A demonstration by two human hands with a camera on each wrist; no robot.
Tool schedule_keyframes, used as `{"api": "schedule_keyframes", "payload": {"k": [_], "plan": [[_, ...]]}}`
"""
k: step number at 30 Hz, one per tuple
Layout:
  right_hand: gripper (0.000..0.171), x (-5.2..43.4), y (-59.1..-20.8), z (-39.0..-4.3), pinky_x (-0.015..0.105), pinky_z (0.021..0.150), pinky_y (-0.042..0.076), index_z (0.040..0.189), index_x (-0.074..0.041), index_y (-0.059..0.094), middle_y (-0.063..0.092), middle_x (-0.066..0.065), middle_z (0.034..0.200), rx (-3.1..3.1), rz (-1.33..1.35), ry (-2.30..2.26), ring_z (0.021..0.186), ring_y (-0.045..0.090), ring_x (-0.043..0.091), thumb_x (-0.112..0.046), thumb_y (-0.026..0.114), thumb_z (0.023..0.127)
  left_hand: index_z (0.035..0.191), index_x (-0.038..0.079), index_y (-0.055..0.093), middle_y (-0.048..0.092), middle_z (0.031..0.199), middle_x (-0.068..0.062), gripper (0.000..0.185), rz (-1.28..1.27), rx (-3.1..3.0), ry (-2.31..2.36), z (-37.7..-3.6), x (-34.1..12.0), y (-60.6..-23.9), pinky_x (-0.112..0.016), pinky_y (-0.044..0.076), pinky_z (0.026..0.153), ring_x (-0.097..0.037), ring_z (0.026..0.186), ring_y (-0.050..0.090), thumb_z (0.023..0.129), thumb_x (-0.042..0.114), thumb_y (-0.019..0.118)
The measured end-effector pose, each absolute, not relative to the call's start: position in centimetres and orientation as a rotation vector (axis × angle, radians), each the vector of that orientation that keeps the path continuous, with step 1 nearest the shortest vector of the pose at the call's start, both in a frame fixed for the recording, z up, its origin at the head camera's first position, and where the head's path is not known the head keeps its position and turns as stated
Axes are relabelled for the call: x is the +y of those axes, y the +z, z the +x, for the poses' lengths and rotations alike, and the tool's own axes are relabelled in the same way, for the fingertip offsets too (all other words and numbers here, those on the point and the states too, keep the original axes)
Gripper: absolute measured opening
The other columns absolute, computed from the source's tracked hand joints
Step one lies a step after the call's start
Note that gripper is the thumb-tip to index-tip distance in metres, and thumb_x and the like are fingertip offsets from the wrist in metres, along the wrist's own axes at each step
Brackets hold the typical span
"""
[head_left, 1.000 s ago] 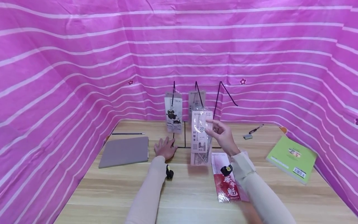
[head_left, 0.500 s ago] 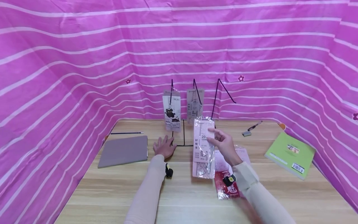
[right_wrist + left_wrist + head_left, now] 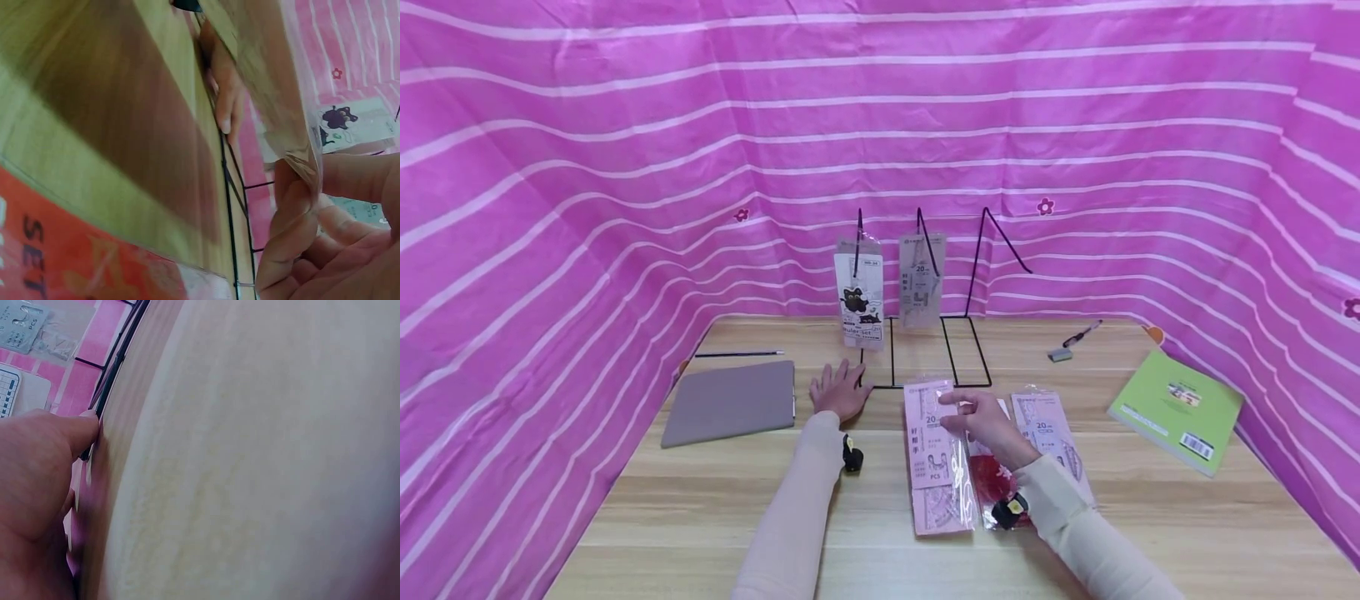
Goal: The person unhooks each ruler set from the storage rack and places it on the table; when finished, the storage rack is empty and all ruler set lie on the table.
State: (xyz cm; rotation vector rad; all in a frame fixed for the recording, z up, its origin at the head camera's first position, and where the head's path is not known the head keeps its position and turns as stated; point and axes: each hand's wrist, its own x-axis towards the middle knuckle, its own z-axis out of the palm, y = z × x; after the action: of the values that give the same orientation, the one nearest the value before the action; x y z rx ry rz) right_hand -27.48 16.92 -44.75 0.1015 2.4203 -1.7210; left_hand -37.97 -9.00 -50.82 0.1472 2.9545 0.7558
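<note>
My right hand (image 3: 988, 425) pinches the edge of a pink ruler set packet (image 3: 931, 454), whose clear bag shows rulers at its lower end. In the right wrist view the packet (image 3: 284, 81) is seen edge-on between thumb and fingers. My left hand (image 3: 838, 392) lies with fingers spread at the front left corner of a black wire display rack (image 3: 951, 354); its thumb touches the wire in the left wrist view. A ruler set packet with a black cat (image 3: 860, 300) hangs on the left hook. On the middle hook hangs a greyish ruler set packet (image 3: 920, 283).
A red packet (image 3: 992, 479) and another pink ruler packet (image 3: 1047, 429) lie under and beside my right forearm. To the left are a grey notebook (image 3: 730, 402) and a pencil (image 3: 741, 354). On the right lie a green book (image 3: 1180, 408), a pen (image 3: 1082, 333) and a small grey block (image 3: 1060, 355).
My right hand has drawn the pink ruler set packet away from the rack's middle hook, down and toward me over the table. My left hand stays at the rack's corner.
</note>
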Motion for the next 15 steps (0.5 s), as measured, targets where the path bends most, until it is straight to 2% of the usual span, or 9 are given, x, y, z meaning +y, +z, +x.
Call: {"api": "schedule_keyframes", "payload": {"k": [2,8,15], "plan": [[0.041,16.8,-45.0,-27.4,0.025,0.061,0.047,0.124,-0.004,0.067,0.064,0.006,0.083,2.397,0.111,-1.697,0.072,0.06,0.016,-0.002,0.075,0.084,0.157,0.028,0.036,0.017,0.169,-0.008,0.059,0.143,2.951,0.763,-37.9,-9.0,-50.8,-0.068,-0.003,0.119,-0.043,0.154,0.004,0.103,0.051,0.043],[0.036,16.8,-45.7,-27.5,0.023,0.053,0.038,0.12,-0.002,0.068,0.062,0.006,0.079,2.416,0.165,-1.64,0.066,0.054,0.015,0.0,0.075,0.084,0.157,0.028,0.036,0.016,0.169,-0.008,0.059,0.138,2.948,0.763,-37.9,-8.9,-50.8,-0.067,-0.002,0.119,-0.043,0.154,0.003,0.103,0.051,0.042],[0.034,17.1,-46.2,-27.9,0.026,0.06,0.05,0.117,0.001,0.068,0.067,0.014,0.094,2.459,0.135,-1.585,0.073,0.064,0.019,0.002,0.074,0.083,0.157,0.029,0.036,0.015,0.169,-0.007,0.059,0.137,2.941,0.779,-37.9,-8.9,-50.8,-0.067,-0.004,0.12,-0.042,0.154,0.002,0.103,0.052,0.041]]}}
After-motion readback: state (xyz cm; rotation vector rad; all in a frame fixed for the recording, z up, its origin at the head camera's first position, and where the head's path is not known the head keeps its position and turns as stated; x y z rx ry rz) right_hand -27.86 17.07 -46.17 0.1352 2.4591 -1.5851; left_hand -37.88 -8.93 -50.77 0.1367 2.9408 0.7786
